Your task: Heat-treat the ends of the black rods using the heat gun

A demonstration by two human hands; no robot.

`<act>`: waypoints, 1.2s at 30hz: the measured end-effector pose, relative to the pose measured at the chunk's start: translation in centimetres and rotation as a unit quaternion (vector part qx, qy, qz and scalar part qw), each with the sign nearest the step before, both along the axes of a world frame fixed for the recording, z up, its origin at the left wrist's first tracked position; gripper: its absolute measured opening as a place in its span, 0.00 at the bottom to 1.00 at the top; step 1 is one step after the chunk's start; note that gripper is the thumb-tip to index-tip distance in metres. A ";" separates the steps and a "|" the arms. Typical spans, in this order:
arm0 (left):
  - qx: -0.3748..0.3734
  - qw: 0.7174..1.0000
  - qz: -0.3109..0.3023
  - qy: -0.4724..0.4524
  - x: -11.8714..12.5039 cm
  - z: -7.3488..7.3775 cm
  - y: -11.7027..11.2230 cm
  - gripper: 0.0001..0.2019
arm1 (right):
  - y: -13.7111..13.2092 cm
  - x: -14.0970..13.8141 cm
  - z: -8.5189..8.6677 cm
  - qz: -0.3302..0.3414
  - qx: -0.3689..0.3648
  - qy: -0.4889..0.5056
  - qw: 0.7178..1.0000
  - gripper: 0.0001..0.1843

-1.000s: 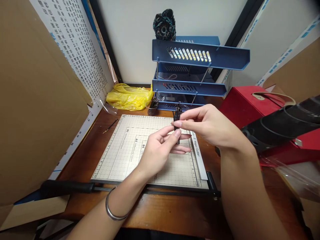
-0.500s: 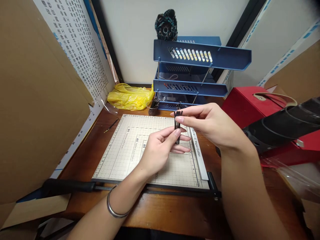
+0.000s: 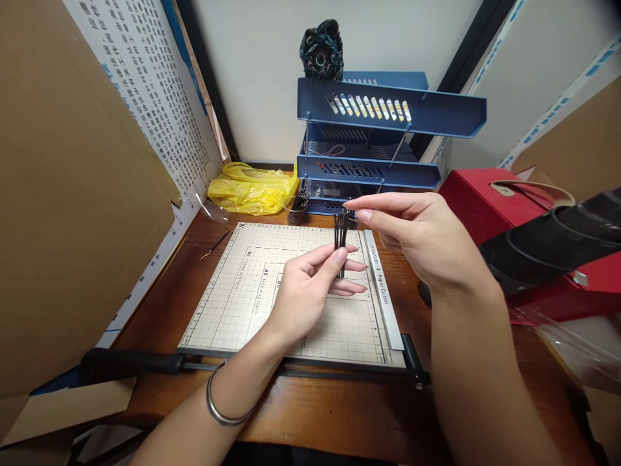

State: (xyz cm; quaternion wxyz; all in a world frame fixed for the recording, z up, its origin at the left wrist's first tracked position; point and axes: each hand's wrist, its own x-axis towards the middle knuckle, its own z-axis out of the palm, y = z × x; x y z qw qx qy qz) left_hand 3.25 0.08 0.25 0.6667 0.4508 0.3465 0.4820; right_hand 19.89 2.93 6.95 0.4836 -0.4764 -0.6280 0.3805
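Observation:
My left hand [image 3: 306, 285] is closed around a small bundle of thin black strips [image 3: 340, 228], held upright between thumb and index finger over the cutting board. Its other fingers stretch out behind the bundle. I cannot make out exactly what kind of strips they are. Just above and to the right of their top ends is my right hand [image 3: 412, 226], thumb and index fingertips slightly apart, with nothing visible between them. Below both hands lies a paper cutter [image 3: 233, 304] with a printed grid.
A clear cup [image 3: 295, 210] of black strips stands behind the cutter, beside a yellow plastic bag [image 3: 252, 188]. Blue letter trays [image 3: 388, 107] rise at the back. To the right are a red box [image 3: 475, 194] and a black tube [image 3: 548, 243]. A thin black-and-gold piece [image 3: 217, 244] lies left.
My right hand has let go of the tops of the black strips and moved slightly up and to the right. The bundle stays in my left hand, which shifted slightly left.

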 end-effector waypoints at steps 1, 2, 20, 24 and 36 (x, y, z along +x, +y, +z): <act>0.003 1.000 0.004 0.003 0.0 0.0 0.0 0.19 | -0.1 -0.1 0.0 0.001 0.006 -0.004 1.000 0.07; 0.007 1.000 0.008 0.006 0.1 0.0 -0.1 0.19 | -0.2 -0.1 0.1 0.005 0.008 -0.008 1.000 0.09; 0.059 0.998 0.021 0.014 0.3 0.2 -0.4 0.16 | -1.0 0.3 0.9 0.112 -0.024 -0.051 0.992 0.15; 0.055 0.998 0.015 0.020 0.2 0.1 -0.4 0.16 | -1.2 0.3 1.0 0.113 -0.029 -0.041 0.992 0.14; 0.047 0.998 0.034 0.015 0.3 0.4 -0.4 0.14 | -1.2 0.7 1.1 0.152 -0.052 -0.020 0.987 0.11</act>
